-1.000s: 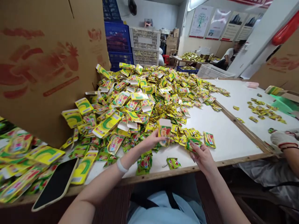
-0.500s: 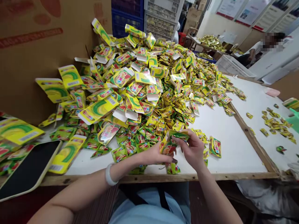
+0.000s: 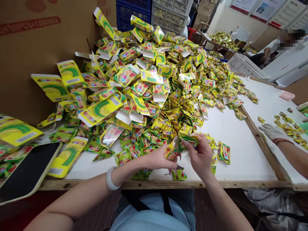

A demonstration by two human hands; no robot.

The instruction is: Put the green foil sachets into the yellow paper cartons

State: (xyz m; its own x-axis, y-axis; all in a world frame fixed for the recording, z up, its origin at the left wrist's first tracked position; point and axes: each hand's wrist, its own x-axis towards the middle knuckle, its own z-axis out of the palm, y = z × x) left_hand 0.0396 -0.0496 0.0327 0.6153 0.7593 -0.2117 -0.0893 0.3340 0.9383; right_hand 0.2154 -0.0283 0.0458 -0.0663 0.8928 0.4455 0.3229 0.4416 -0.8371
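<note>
My left hand (image 3: 156, 158) is wrapped around a small yellow candy box (image 3: 170, 152), its white inner flap standing up at the open end. In my right hand (image 3: 201, 157), thumb and fingers pinch green candy packets (image 3: 189, 140) just right of that opening; how many is hidden. Below the hands, a green packet (image 3: 179, 174) lies by the table's front edge. A filled-looking yellow-and-green pouch (image 3: 224, 152) rests to the right of my right hand. Beyond my hands rises a big heap of printed candy boxes (image 3: 126, 75) mixed with loose small packets (image 3: 173, 112).
A phone (image 3: 26, 173) lies at the front left, before a large cardboard carton (image 3: 48, 54). A wooden strip (image 3: 262, 144) divides the white table. Past it, a co-worker's gloved hand (image 3: 274, 132) is near scattered packets. Stacked crates (image 3: 168, 19) and a seated person are behind.
My right hand has drawn the green packets slightly right, away from the box opening. A co-worker's gloved hand has come in at the right. The view has shifted a little.
</note>
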